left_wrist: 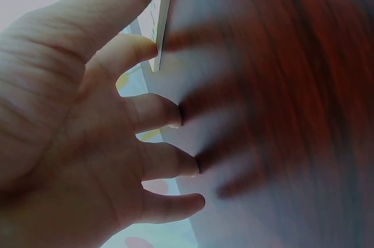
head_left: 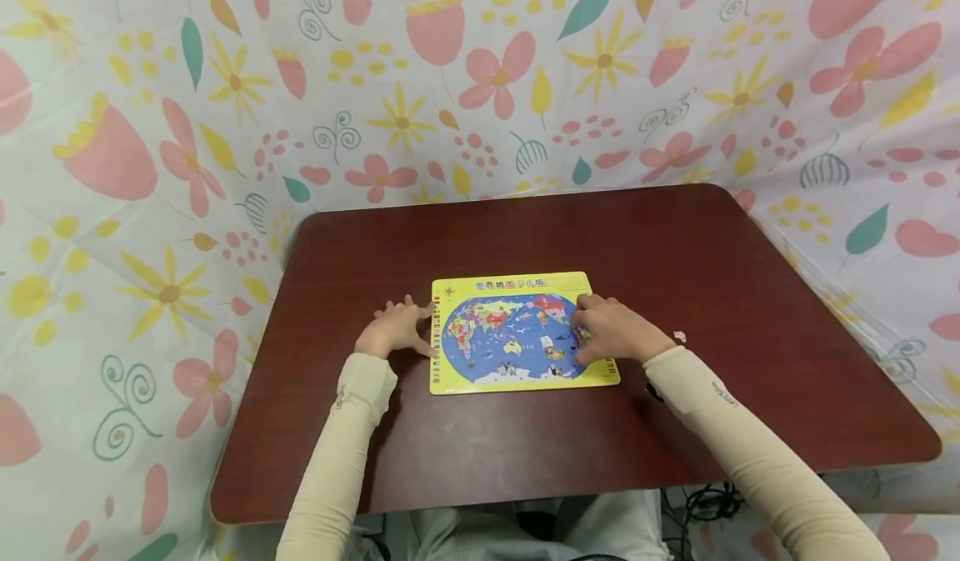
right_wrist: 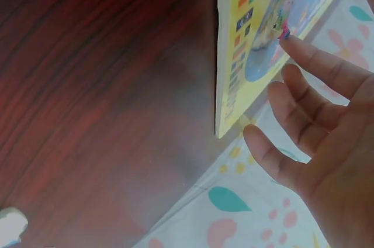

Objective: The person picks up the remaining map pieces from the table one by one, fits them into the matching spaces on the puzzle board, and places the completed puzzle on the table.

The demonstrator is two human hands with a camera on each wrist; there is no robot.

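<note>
A yellow-bordered world map puzzle board (head_left: 480, 384) lies flat on the table. My left hand (head_left: 393, 328) is at the board's left edge with its fingers spread. In the left wrist view, the thumb and index finger of that left hand (left_wrist: 76, 119) touch the board's edge (left_wrist: 156, 37); the other fingertips rest on or just over the table. Over the map's right side is my right hand (head_left: 618, 330). Its index fingertip touches a small colourful patch (right_wrist: 282, 30) on the map, perhaps a puzzle piece. Thumb and index finger stand apart.
A small pink-and-white piece (head_left: 680, 336) lies on the brown table (head_left: 525, 453), right of the board near the right wrist. Flower-patterned cloth (head_left: 450, 86) hangs behind and beside the table. Black cables (head_left: 708, 503) are below the front edge.
</note>
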